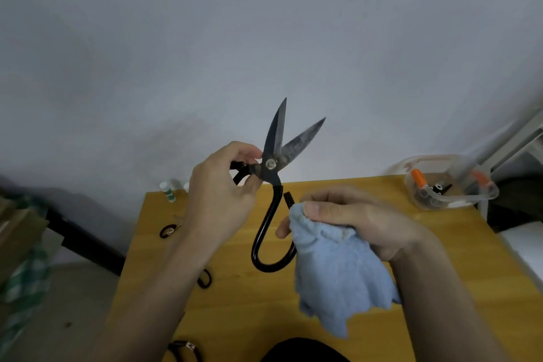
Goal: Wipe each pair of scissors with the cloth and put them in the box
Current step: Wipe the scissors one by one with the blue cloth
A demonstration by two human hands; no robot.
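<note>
While blades gape, heavy stiff scissors best pinched near pivot as left hand does; right hand clutching soft cloth.

Counter: box at far right corner, scissors inside. Bottle at far left corner. Loose scissors handles near left edge; another pair at near edge. Large scissors held above centre, left hand beside pivot. Cloth in right hand, right of the handle loop.
</note>
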